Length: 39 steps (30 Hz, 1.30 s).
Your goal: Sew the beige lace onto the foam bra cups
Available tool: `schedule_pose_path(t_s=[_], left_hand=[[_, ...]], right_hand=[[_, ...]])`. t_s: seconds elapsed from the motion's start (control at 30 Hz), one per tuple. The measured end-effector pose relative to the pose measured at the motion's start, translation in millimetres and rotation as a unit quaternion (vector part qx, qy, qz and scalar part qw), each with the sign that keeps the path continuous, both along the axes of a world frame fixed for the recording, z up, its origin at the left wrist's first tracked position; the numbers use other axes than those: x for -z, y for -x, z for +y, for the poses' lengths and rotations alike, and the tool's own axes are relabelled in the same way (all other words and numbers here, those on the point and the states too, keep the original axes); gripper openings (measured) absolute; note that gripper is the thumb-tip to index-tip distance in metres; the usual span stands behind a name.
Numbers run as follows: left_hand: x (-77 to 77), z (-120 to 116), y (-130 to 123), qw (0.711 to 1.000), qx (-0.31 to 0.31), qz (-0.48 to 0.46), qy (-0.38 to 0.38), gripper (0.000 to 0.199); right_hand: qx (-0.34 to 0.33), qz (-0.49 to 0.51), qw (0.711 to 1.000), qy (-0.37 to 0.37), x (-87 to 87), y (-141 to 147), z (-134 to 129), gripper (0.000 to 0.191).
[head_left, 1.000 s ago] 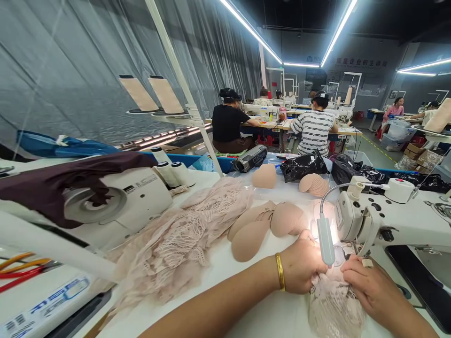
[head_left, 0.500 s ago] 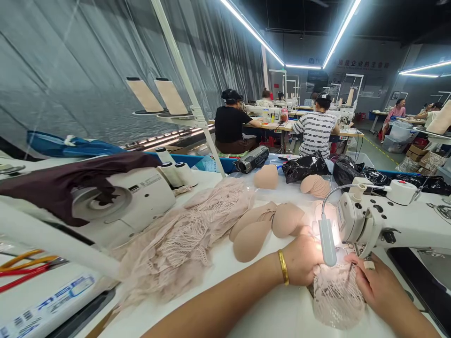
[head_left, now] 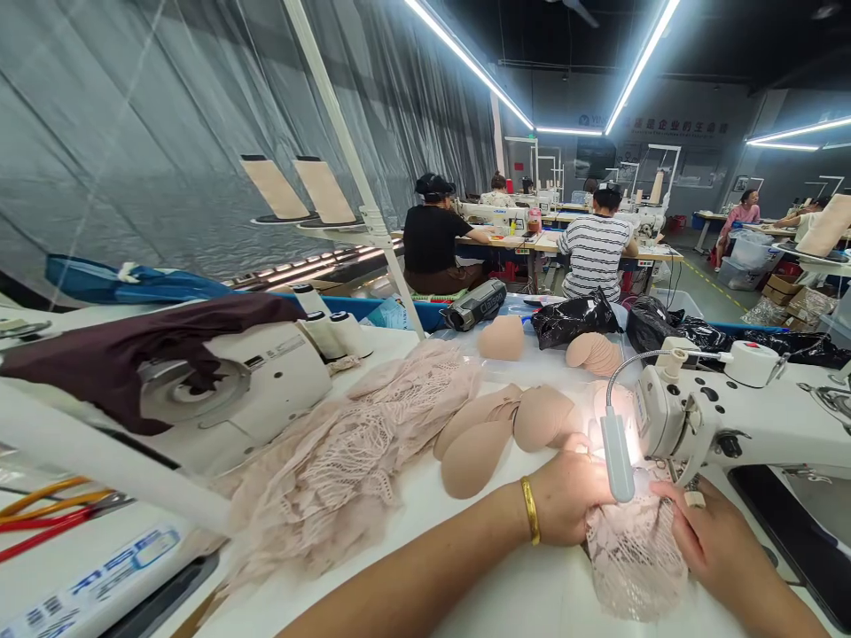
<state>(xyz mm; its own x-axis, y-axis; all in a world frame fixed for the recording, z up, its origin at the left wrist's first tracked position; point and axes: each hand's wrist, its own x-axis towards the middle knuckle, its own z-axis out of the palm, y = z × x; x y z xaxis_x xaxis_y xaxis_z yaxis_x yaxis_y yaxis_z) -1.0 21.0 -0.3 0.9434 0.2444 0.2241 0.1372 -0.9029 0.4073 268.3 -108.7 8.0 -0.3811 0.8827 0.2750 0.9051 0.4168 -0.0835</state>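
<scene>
A pale pink lace piece (head_left: 638,558) lies under the head of a white sewing machine (head_left: 718,416) and hangs toward me. My left hand (head_left: 568,496), with a gold bangle at the wrist, grips its left side; a grey clip-on lamp (head_left: 618,456) and its glare hide the fingertips. On the other side, my right hand (head_left: 711,532) pinches the lace near the needle area, thumb and index finger close together. The needle itself cannot be made out. Beige moulded bra cups (head_left: 475,456) lie just left of my left hand, next to a heap of pink lace fabric (head_left: 359,443).
Behind the cups are a stack of beige pads (head_left: 595,353), black plastic bags (head_left: 575,319) and a dark cylinder (head_left: 475,304). At left stand a second machine (head_left: 266,372) under dark cloth and a white pole (head_left: 346,151). Co-workers (head_left: 435,235) sit at machines farther back.
Both hands stay at the lace under the machine. My left hand and the lace's left edge have shifted very slightly left. The camera view has tilted a little.
</scene>
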Motion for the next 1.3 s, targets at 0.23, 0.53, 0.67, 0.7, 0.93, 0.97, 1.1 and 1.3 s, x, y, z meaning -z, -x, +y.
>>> schedule_pose_path(t_s=[0.23,0.53,0.67,0.7,0.93,0.97,1.1,1.3], left_hand=[[-17.1,-24.6,-1.4,0.985,-0.143,0.087,-0.039,0.025],[-28.6,-27.9,13.0,0.990,-0.064,0.116,0.045,0.063],[-35.9,-11.3,33.5,0.987,0.000,0.135,0.083,0.066],[-37.1,-8.4,35.2,0.986,0.012,0.139,0.088,0.063],[-28.8,-12.1,23.4,0.994,0.042,0.062,0.083,0.034],[-25.8,-14.1,20.7,0.996,0.032,0.049,0.065,0.029],[-16.5,-17.6,12.2,0.998,0.037,0.012,0.039,0.015],[-7.1,-15.8,6.0,0.999,0.039,-0.002,0.013,0.019]], right_hand=[[-0.095,0.016,0.995,0.037,-18.6,41.2,-5.5,0.041],[-0.004,-0.018,0.999,0.048,-3.1,10.8,2.1,0.035],[0.008,0.029,0.998,0.047,-14.3,0.2,0.2,0.032],[0.006,0.036,0.998,0.057,-16.7,-1.7,-0.2,0.031],[-0.001,0.051,0.982,0.181,-28.7,-8.1,-4.9,0.028],[0.007,0.073,0.979,0.192,-30.4,-8.6,-4.9,0.026],[0.060,0.146,0.961,0.229,-39.0,-15.7,-0.4,0.024],[0.055,0.122,0.983,0.127,-43.4,-6.6,2.6,0.027]])
